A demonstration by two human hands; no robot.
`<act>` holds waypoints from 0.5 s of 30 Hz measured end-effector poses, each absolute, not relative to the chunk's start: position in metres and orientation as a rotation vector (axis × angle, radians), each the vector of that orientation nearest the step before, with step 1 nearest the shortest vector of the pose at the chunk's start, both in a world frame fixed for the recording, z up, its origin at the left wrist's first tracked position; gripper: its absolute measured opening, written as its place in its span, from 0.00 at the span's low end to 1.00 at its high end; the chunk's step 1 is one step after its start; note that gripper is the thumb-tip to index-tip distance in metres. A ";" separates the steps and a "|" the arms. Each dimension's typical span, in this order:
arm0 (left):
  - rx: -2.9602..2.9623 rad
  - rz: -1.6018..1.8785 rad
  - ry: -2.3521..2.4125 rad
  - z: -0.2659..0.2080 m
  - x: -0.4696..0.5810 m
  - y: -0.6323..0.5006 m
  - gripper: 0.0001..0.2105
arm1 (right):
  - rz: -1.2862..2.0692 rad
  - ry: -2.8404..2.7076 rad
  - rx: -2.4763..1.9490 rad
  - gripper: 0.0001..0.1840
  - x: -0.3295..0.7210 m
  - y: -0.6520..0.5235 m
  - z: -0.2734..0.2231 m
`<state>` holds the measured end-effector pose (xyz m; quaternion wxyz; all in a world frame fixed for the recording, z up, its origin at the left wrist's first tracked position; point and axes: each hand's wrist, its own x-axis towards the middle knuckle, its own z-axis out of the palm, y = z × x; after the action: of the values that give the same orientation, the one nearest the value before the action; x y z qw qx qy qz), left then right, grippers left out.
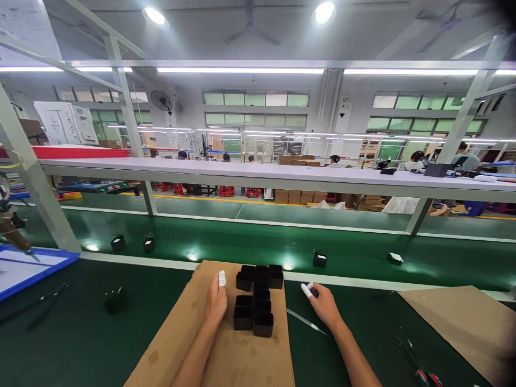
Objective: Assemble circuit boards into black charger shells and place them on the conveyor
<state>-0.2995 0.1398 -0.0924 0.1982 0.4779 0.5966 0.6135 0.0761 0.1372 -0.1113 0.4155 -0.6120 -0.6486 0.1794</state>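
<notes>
Several small black open-topped boxes point(262, 306) stand grouped on a sheet of brown cardboard point(193, 344). Just left of them, over the cardboard, is my left hand point(216, 301), its fingers curled in and a white cover on one fingertip. Whatever it may hold is hidden. To the right of the boxes, past the cardboard's edge, my right hand point(324, 305) is closed, with white covers on its fingertips. Something small and dark shows between those fingers, too small to name. A thin silver strip-like tool point(307, 321) lies on the green mat by my right hand.
Beyond the bench, a green conveyor belt point(250, 244) carries several small black parts. A raised shelf point(242, 171) crosses above it. At left are a blue-rimmed tray point(40, 269) and tweezers point(52, 294); at right, another cardboard sheet point(463, 317) and red-handled pliers point(425, 376).
</notes>
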 end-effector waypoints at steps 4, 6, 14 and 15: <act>1.394 1.695 1.674 -0.090 -0.296 0.140 0.24 | 0.457 -1.636 -1.552 0.18 0.076 0.137 -0.111; 1.431 1.679 1.690 -0.088 -0.295 0.139 0.26 | 0.459 -1.642 -1.557 0.16 0.076 0.138 -0.112; 1.490 1.661 1.679 -0.088 -0.300 0.136 0.26 | 0.457 -1.656 -1.570 0.10 0.079 0.141 -0.118; 1.486 1.661 1.681 -0.089 -0.301 0.136 0.26 | 0.457 -1.658 -1.569 0.10 0.080 0.142 -0.119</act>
<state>-0.3007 0.1363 -0.0887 0.1737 0.5242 0.5930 0.5860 0.0796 0.1416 -0.1187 0.3957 -0.6189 -0.6542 0.1802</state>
